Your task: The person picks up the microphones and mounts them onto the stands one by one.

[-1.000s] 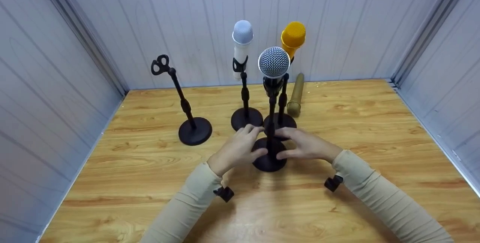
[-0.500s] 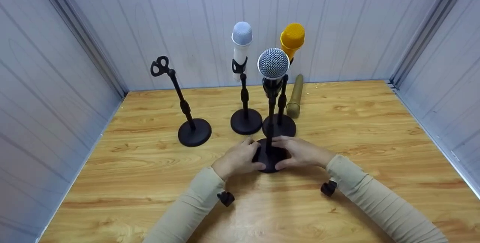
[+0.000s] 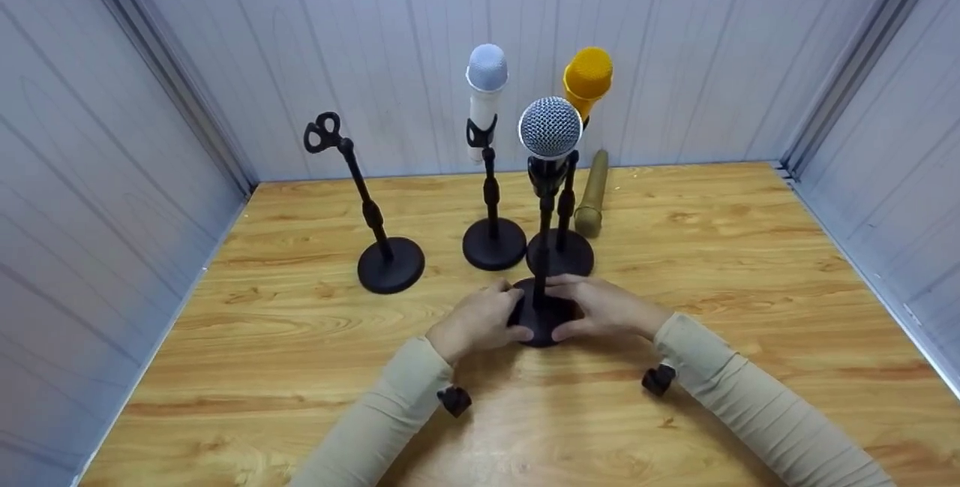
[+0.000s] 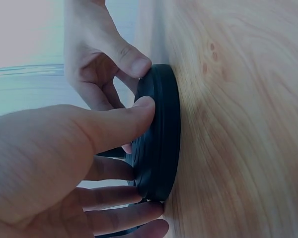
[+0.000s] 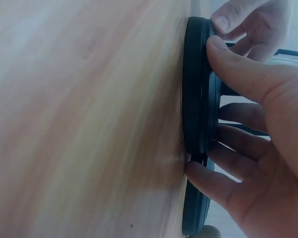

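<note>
A black round-based microphone stand [image 3: 544, 247] stands upright at the front, bearing a microphone with a silver mesh head [image 3: 550, 127]. My left hand [image 3: 484, 318] grips the left side of its base [image 4: 166, 134], thumb on the top face and fingers around the rim. From the right, my right hand [image 3: 604, 308] holds the same base in the same way. In the right wrist view the base [image 5: 194, 89] sits flat against the wooden table. Both thumbs are near each other at the front edge.
Close behind are stands with a white microphone [image 3: 487, 70] and a yellow microphone [image 3: 588, 74]. An olive-gold microphone [image 3: 592, 198] lies on the table [image 3: 720, 247] beside them. To the left stands a stand with a bare clip [image 3: 322, 133]. Pale panel walls [image 3: 375, 44] enclose the table.
Both hands have lowered toward me from around the pole and closed on the base's sides. Over the last half second they have barely moved. The stands stay in place.
</note>
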Demonstrator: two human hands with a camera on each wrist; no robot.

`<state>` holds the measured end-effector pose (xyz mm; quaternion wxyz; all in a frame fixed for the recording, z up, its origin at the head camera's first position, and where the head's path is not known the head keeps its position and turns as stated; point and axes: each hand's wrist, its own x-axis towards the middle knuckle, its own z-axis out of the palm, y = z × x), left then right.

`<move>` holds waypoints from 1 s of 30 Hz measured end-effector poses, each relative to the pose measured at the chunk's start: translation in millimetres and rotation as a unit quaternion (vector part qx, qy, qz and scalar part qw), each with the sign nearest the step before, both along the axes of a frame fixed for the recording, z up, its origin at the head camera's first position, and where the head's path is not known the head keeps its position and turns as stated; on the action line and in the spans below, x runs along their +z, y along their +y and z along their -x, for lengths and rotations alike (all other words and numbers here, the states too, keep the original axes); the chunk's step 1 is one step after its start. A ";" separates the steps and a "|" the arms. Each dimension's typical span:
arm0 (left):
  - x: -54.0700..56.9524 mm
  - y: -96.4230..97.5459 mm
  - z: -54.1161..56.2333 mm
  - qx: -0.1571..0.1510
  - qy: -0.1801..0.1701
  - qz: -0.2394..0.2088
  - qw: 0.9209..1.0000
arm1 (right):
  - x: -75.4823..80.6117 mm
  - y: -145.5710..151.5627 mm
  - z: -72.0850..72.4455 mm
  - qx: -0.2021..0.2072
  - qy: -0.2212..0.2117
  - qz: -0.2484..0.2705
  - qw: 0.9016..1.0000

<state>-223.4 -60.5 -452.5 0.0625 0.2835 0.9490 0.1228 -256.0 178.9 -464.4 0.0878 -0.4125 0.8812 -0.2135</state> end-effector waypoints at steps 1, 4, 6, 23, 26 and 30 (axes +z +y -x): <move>-0.3 0.3 0.0 -0.003 0.002 0.001 1.000 | 0.5 0.1 -0.2 -0.001 0.000 -0.001 1.000; -1.3 0.5 0.4 -0.007 0.003 0.005 1.000 | 1.7 0.6 -0.9 -0.004 -0.001 -0.005 1.000; -1.5 0.1 -0.1 -0.007 0.002 0.004 1.000 | 1.9 0.6 -1.1 -0.003 -0.001 -0.005 1.000; -2.8 5.8 -6.4 -0.022 0.010 0.000 1.000 | 2.0 11.4 -8.8 -0.030 -0.021 -0.006 0.999; -3.3 11.8 -8.0 -0.025 0.015 0.000 1.000 | 1.0 17.5 -11.1 -0.027 -0.021 0.001 0.999; -3.4 22.4 -9.7 -0.032 0.025 -0.001 0.999 | 1.3 26.3 -12.6 -0.017 -0.010 0.006 1.000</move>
